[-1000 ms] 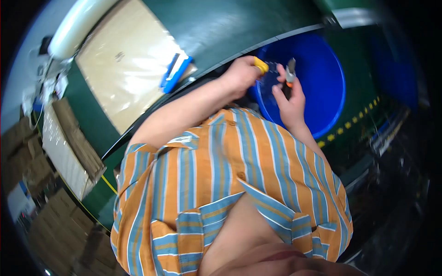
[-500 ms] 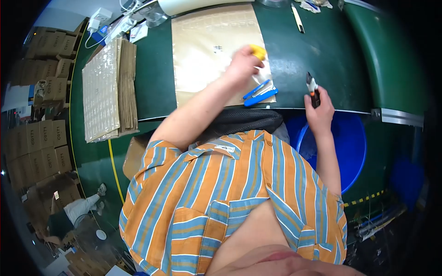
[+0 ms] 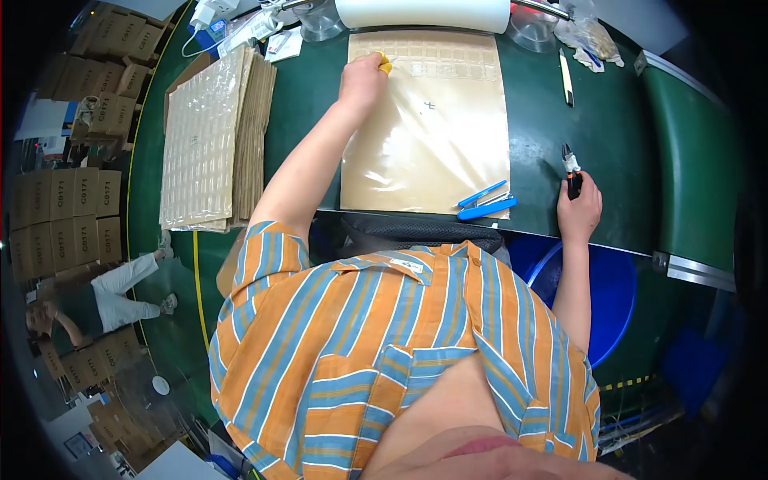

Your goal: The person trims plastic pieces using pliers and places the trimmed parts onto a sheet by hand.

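A flat tan sheet (image 3: pixel 416 136) under shiny clear film lies on the green table, with a small dark mark near its middle. At the sheet's far left corner, my left hand (image 3: pixel 363 82) is closed around a small yellow thing (image 3: pixel 386 64) whose kind is unclear. A blue stapler (image 3: pixel 486 208), spread open, rests on the near right corner of the sheet. Near the table's front edge, my right hand (image 3: pixel 580 206) is closed on the dark handles of pliers (image 3: pixel 571 164), their jaws pointing away from me.
To the left stands a stack of film-covered cardboard sheets (image 3: pixel 204 144). A white roll (image 3: pixel 422 13) spans the far edge. A cutter knife (image 3: pixel 566 80) lies at far right, before a green conveyor belt (image 3: pixel 692 144). Below the table is a blue bin (image 3: pixel 616 304); another person (image 3: pixel 120 292) is at left.
My left hand has swept the yellow thing from the sheet's near right part to its far left corner. The pliers stay in my right hand. The whole view has shifted somewhat.
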{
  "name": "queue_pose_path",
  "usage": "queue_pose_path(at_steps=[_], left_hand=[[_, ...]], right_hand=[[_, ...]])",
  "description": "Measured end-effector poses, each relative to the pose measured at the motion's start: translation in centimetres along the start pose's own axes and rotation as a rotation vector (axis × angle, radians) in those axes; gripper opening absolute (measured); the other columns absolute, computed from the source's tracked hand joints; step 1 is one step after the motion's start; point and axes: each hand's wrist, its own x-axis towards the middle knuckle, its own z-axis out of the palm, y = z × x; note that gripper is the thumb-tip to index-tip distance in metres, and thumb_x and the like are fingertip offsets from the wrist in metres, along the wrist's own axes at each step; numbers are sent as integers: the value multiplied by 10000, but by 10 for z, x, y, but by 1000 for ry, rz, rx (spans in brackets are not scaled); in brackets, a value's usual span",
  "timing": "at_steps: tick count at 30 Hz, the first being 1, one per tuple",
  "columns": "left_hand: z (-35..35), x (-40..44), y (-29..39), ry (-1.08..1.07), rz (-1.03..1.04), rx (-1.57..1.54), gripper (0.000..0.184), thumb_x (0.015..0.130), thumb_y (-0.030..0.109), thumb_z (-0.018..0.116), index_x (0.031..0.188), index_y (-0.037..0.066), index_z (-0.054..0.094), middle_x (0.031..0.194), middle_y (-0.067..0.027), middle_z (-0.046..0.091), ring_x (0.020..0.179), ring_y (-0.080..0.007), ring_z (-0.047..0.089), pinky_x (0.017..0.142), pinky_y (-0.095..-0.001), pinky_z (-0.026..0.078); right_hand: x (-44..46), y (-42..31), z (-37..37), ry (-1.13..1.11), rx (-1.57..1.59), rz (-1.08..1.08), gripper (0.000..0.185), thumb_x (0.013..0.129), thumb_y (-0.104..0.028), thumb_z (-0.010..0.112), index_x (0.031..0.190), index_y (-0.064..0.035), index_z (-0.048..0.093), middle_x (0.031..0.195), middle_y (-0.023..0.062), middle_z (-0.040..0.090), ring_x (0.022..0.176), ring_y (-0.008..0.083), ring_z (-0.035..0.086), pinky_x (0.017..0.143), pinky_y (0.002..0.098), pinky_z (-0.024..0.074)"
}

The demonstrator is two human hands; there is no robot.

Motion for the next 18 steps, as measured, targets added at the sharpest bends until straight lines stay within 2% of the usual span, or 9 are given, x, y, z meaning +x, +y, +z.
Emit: queue_pose_path(at_steps=[2, 3, 5, 6, 11, 15, 18], left_hand=[[9, 1, -1, 18, 69, 90, 143, 821, 106, 577, 927, 62, 663, 961, -159, 653, 937, -345, 620, 802, -436, 506], [12, 1, -1, 12, 70, 87, 143, 821, 106, 577, 927, 62, 663, 961, -159, 653, 937, -345, 620, 802, -436, 506], [16, -1, -1, 8, 214, 185, 120, 795, 92, 584, 890, 65, 652, 934, -150, 641, 938, -339, 609, 801, -443, 511], [11, -6, 21, 9, 226, 186, 120, 795, 92, 584, 890, 65, 652, 934, -150, 641, 938, -339, 609, 801, -443, 511], [17, -5, 18, 48, 425, 376, 107, 752, 105, 614, 856, 89, 629, 882, -121, 637, 911, -317, 617, 722, -432, 543], [13, -7, 26, 37, 442, 439, 104, 755, 112, 600, 858, 99, 612, 857, -110, 636, 887, -307, 628, 684, -425, 550], [13, -6, 26, -48, 408, 487, 93, 777, 107, 567, 864, 100, 597, 833, -108, 633, 855, -311, 636, 681, -429, 548]], right_hand=[[1, 1, 0, -2, -10, 4, 322, 799, -174, 701, 1091, -81, 600, 1034, 97, 647, 1001, 307, 592, 889, 412, 449], [1, 0, 0, 0, 2, 0, 323, 798, -171, 701, 1090, -78, 599, 1030, 99, 646, 994, 309, 592, 887, 412, 450], [1, -1, -2, 0, 12, 5, 323, 797, -169, 701, 1088, -75, 599, 1026, 101, 645, 987, 311, 591, 885, 413, 450], [0, 9, -23, 12, 23, 7, 323, 795, -164, 702, 1087, -72, 599, 1023, 102, 644, 983, 313, 591, 882, 414, 450], [0, 11, -18, 19, 32, -3, 328, 789, -151, 706, 1086, -63, 598, 1018, 105, 643, 970, 315, 592, 875, 414, 451], [0, 12, -19, 31, 24, -18, 334, 786, -148, 710, 1088, -60, 599, 1019, 103, 643, 965, 313, 594, 871, 413, 451], [0, 11, -19, 27, 24, -11, 333, 786, -150, 710, 1087, -60, 600, 1023, 103, 644, 962, 312, 596, 868, 411, 451]])
